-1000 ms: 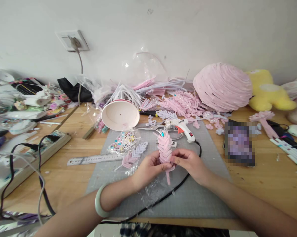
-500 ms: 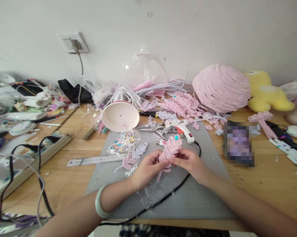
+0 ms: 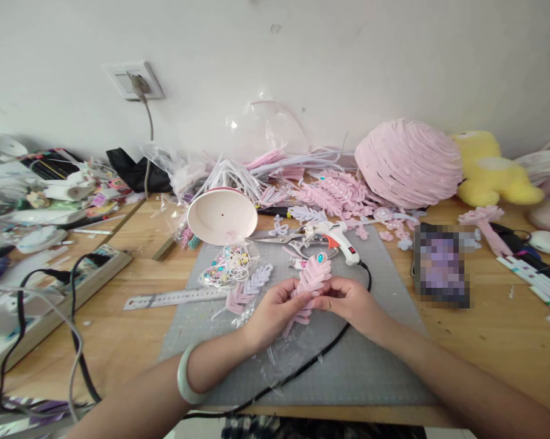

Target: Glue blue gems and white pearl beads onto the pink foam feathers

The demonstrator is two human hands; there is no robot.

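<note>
Fingers and thumb of the left hand (image 3: 272,312) pinch a plush pink plume (image 3: 312,280) at its left edge, while the right hand (image 3: 352,306) grips the lower right side with its thumb and curled fingers. The plume, built of soft, overlapping chevrons and set near its tip with a glossy turquoise gem (image 3: 320,258), is held tilted above a gray gridded cutting mat (image 3: 375,372). A smooth, pale green bangle (image 3: 188,373) rings the left wrist. Just beyond the plume lie metal scissors (image 3: 279,239) and a white plastic glue gun (image 3: 346,244) with an orange trigger, its black rubbery cord (image 3: 307,366) curving across the mat. To the left, a fuzzy lavender-and-pink sprig (image 3: 252,286) rests near a flat steel ruler (image 3: 169,299) and a tangle of stringed beads (image 3: 232,265). Behind, a tipped white cup (image 3: 206,216) shows its smooth oval mouth; a ridged, strand-wrapped pink dome (image 3: 407,164) sits beside a fluffy yellow toy (image 3: 485,174).
</note>
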